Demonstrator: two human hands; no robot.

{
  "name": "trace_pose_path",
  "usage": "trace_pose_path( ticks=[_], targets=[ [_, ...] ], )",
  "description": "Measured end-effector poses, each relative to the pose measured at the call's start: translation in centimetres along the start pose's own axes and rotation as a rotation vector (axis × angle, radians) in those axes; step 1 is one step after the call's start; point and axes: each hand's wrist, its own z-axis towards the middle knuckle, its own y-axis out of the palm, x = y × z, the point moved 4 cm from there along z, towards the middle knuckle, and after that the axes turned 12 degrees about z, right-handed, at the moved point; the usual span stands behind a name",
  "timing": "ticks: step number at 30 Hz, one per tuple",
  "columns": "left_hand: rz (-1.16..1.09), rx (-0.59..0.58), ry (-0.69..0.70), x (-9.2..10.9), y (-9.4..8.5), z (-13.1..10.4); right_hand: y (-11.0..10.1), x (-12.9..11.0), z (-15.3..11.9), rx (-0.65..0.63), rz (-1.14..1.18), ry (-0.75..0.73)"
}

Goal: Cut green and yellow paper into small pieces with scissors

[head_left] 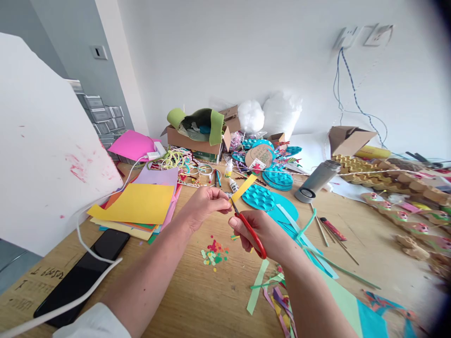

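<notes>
Over the middle of the wooden table my right hand (259, 230) is closed round the red handles of a pair of scissors (252, 232). Their blades point up and left, at the near end of a yellow paper strip (245, 188). My left hand (211, 203) is closed in a pinch at that end of the strip, its fingertips close to the blades. Whether the blades are apart is too small to tell. Below the hands lies a small pile of coloured paper dots (214, 252), red, orange, green and yellow. Paper scraps (278, 300) lie under my right forearm.
Coloured paper sheets (136, 206) and a black phone (84, 272) with a white cable across it are on the left. Glue bottles (229, 169) and blue textured discs (259, 197) sit behind the hands. A grey flask (319, 180) and egg-carton pieces (369, 171) stand right.
</notes>
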Motion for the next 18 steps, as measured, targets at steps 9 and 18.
trace_pose_path(
  ticks=[9, 18],
  targets=[
    [-0.048, 0.018, -0.005, 0.0, -0.18, 0.08, 0.0, 0.06, 0.01, 0.007, -0.013, 0.012],
    [-0.018, 0.021, -0.001, 0.07, -0.15, 0.03, 0.02, -0.36, 0.03, -0.002, -0.005, -0.018]
  ],
)
